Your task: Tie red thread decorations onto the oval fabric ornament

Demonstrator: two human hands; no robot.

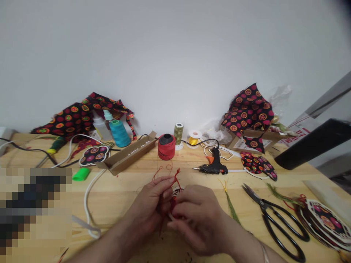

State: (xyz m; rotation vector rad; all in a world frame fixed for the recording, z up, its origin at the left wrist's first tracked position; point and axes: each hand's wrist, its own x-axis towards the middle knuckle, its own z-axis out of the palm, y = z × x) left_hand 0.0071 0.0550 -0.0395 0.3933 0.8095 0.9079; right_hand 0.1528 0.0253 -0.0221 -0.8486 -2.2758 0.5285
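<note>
Low over the middle of the table, my left hand (pixel 153 204) pinches a small ornament (pixel 177 191) with a white cut-out edge and dark red fabric. A red cord (pixel 177 174) rises from its top past my left fingertips. My right hand (pixel 200 219) is closed on the ornament's right and lower side, its fingers covering most of it. A thin whitish edge shows between the right thumb and fingers; I cannot tell what it is. Beyond my hands stands a cone of red thread (pixel 166 149), with loose red thread on the table before it.
To the right lie a glue gun (pixel 214 164), black scissors (pixel 276 219), a green tassel (pixel 231 206) and stacked fabric ornaments (pixel 329 219). To the left are a long cardboard box (pixel 131 155), a teal thread cone (pixel 120 134), a green cap (pixel 81 174) and a white cable (pixel 88 193).
</note>
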